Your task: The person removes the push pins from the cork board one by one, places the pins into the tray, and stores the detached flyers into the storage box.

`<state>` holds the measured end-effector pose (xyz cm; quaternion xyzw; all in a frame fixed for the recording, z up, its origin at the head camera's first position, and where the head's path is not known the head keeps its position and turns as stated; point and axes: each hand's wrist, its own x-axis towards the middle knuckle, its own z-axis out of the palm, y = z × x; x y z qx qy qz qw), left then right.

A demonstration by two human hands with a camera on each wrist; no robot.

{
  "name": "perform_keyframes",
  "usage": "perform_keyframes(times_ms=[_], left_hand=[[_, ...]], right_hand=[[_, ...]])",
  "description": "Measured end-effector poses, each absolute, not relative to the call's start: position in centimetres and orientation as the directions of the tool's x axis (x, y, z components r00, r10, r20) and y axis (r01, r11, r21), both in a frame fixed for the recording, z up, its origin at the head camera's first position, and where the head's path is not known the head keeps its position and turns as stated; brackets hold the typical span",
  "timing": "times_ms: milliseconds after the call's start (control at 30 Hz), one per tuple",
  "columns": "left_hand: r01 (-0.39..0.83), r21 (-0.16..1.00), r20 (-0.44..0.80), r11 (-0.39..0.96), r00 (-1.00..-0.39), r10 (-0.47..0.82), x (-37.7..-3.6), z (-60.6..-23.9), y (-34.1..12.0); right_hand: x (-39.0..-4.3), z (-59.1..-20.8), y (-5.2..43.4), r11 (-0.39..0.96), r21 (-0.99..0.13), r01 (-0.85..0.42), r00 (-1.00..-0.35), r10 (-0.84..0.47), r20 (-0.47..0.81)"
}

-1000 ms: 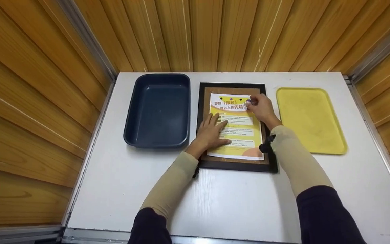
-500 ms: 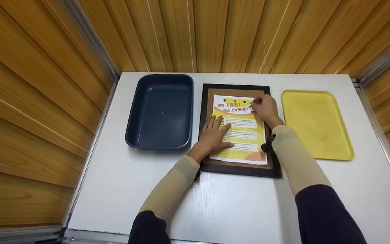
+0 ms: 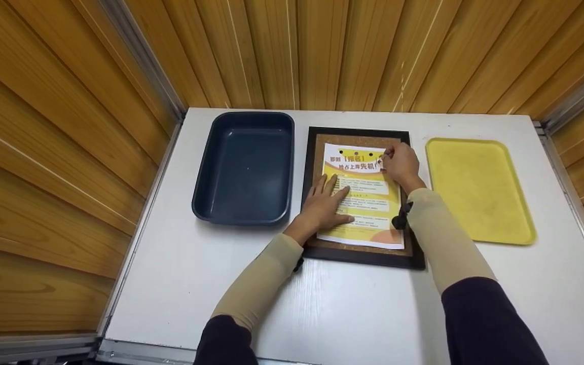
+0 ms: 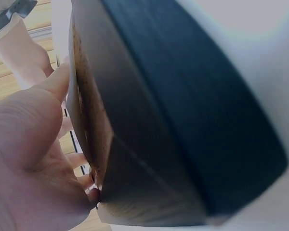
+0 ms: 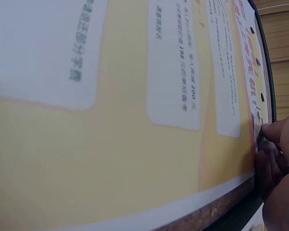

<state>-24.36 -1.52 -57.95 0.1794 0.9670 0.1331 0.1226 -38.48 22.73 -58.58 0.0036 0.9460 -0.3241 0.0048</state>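
A printed yellow and white poster (image 3: 373,195) lies on a cork board (image 3: 360,140) with a black frame. Along the poster's top edge sit a black pin (image 3: 341,151), a purple pin (image 3: 356,153) and another black pin (image 3: 371,154). My left hand (image 3: 325,205) rests on the poster's left side, fingers spread. At the upper right corner, my right hand (image 3: 401,161) pinches a small push pin against the paper; its fingers hide most of it. In the left wrist view, the poster's edge stands slightly off the cork beside the left hand (image 4: 29,159).
A deep dark blue tub (image 3: 246,172) stands left of the board. To the right lies a shallow yellow tray (image 3: 479,187), partly under the right forearm. All rest on a white table (image 3: 170,284), with wood-panelled walls (image 3: 317,56) behind and at the sides.
The head view has shifted, so everything appears slightly further right and lower. The left hand stays pressed on the poster; the right fingers turn slightly at the corner, the purple pin there now hidden.
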Motion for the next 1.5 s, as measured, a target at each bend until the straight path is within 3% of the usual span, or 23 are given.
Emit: perform_keyframes(times_ms=[567, 1500], left_hand=[[0.323, 0.285, -0.192, 0.903, -0.903, 0.383, -24.54, -58.01, -1.29], [0.349, 0.231, -0.192, 0.908, -0.899, 0.394, -24.3, -58.1, -1.54]], right_hand=[[-38.79, -57.75, 22.96, 0.813, -0.582, 0.014, -0.997, -0.033, -0.07], [-38.59, -58.3, 23.21, 0.777, -0.628, -0.05, -0.996, -0.083, -0.024]])
